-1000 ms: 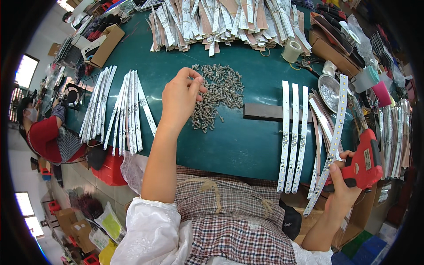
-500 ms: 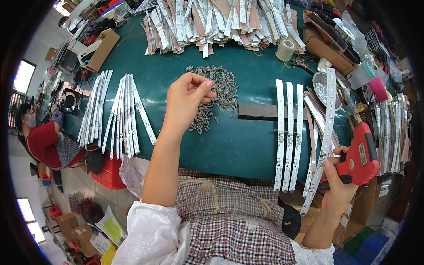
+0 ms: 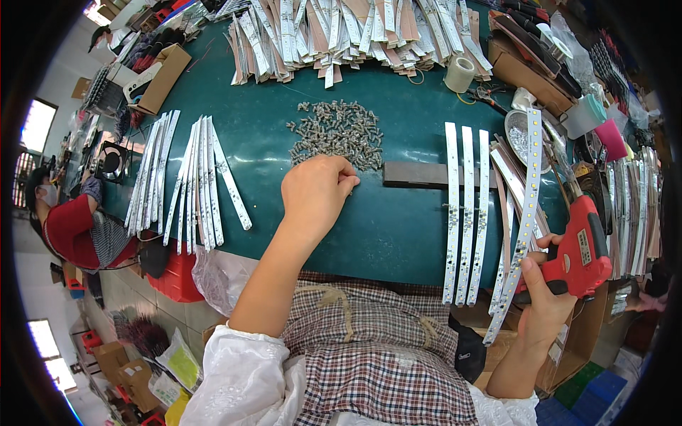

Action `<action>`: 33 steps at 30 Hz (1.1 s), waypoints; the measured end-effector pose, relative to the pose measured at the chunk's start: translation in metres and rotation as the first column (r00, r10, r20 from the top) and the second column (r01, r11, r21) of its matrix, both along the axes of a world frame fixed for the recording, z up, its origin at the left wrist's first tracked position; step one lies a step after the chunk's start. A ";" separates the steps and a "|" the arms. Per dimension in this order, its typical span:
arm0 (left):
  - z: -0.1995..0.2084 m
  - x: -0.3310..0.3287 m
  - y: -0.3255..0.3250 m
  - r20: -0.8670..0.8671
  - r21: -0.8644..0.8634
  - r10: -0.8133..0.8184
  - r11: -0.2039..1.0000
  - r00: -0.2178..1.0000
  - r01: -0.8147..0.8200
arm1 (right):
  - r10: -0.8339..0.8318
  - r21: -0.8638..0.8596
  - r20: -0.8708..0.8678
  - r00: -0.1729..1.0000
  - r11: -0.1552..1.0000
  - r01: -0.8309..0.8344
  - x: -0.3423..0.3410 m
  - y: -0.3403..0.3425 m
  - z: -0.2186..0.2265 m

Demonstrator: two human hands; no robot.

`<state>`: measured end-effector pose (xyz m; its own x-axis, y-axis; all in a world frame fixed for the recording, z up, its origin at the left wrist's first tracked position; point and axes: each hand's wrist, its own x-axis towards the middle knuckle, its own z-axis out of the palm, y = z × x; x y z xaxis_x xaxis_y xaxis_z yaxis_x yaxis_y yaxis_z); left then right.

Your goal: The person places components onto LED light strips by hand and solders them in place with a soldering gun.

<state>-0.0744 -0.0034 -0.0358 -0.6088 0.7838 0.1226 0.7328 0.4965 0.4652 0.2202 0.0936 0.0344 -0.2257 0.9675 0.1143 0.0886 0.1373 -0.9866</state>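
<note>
My left hand (image 3: 317, 192) is at the near edge of a heap of small metal connector-like pieces (image 3: 337, 128) on the green table. Its thumb and fingertips are pinched together; whatever they hold, if anything, is too small to make out. My right hand (image 3: 545, 302) grips a red-and-black soldering gun (image 3: 584, 248), its thin metal tip pointing up and away. The same hand pinches a long white LED strip board (image 3: 529, 184) under the thumb, upright beside the gun. Three similar LED boards (image 3: 466, 220) lie side by side across a dark flat bar (image 3: 415, 175), left of my right hand.
Two fanned groups of LED boards (image 3: 206, 181) lie on the left. A large stack of boards (image 3: 355, 32) fills the far side. A tape roll (image 3: 459, 74), pliers (image 3: 486, 98) and a round mesh dish (image 3: 518, 138) stand at the back right. A person in red (image 3: 74, 224) sits far left.
My left hand has come down and nearer from above the heap, its pinched fingers now at the table beside the pieces. The right hand, soldering gun and LED board stay nearly still.
</note>
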 end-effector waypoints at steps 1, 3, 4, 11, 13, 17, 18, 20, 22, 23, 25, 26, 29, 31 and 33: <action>0.000 -0.001 0.000 0.022 0.007 -0.011 1.000 1.000 0.011 | -0.014 0.000 -0.001 1.000 1.000 0.014 0.000 0.001 -0.001; 0.001 -0.004 -0.001 0.028 0.028 -0.051 0.998 0.998 0.050 | -0.030 -0.003 -0.003 1.000 1.000 0.030 -0.001 0.001 -0.001; 0.002 -0.006 -0.001 0.032 0.051 -0.090 0.995 0.995 0.089 | -0.036 0.001 -0.010 0.999 0.999 0.036 -0.002 0.001 -0.001; 0.004 -0.014 -0.009 -0.198 -0.038 -0.222 0.975 0.955 0.219 | -0.047 -0.043 0.008 0.999 0.998 0.048 -0.013 -0.003 0.002; 0.012 -0.012 -0.015 -0.254 -0.144 -0.275 0.959 0.927 0.245 | -0.050 -0.029 0.001 0.999 0.998 0.050 -0.005 -0.002 -0.001; -0.002 -0.016 -0.011 -0.403 -0.037 -0.374 0.919 0.835 0.393 | -0.072 -0.079 0.099 0.993 0.994 0.080 0.019 0.005 -0.015; -0.001 -0.016 -0.012 -0.423 -0.027 -0.392 0.907 0.817 0.421 | -0.068 -0.073 0.154 0.986 0.994 0.080 0.020 0.006 -0.014; -0.003 -0.015 -0.013 -0.455 -0.026 -0.374 0.913 0.808 0.408 | -0.069 0.009 0.090 0.994 0.998 0.068 0.009 -0.001 -0.007; -0.004 -0.017 -0.011 -0.486 -0.052 -0.427 0.885 0.763 0.462 | -0.070 0.000 0.148 0.986 0.997 0.071 0.007 -0.001 -0.003; -0.004 -0.020 -0.012 -0.516 -0.068 -0.443 0.874 0.733 0.481 | -0.030 0.037 0.104 0.994 0.999 0.026 0.004 -0.003 0.001; -0.003 -0.023 -0.013 -0.532 -0.082 -0.439 0.878 0.724 0.472 | -0.004 0.076 0.086 0.996 0.997 -0.003 -0.004 -0.005 0.009; -0.003 -0.024 -0.013 -0.538 -0.100 -0.448 0.875 0.714 0.473 | 0.005 0.082 0.082 0.997 0.997 -0.011 -0.003 -0.004 0.009; -0.006 -0.028 -0.005 -0.549 -0.130 -0.471 0.864 0.690 0.486 | -0.022 -0.095 0.122 0.992 0.995 0.034 0.001 -0.005 0.009; -0.004 -0.030 -0.006 -0.536 -0.185 -0.493 0.861 0.685 0.474 | 0.051 0.164 0.076 0.996 0.985 -0.063 -0.004 -0.007 0.011; 0.000 -0.030 -0.001 -0.519 -0.231 -0.532 0.841 0.669 0.489 | 0.054 0.294 0.111 0.992 0.952 -0.085 -0.005 -0.008 0.016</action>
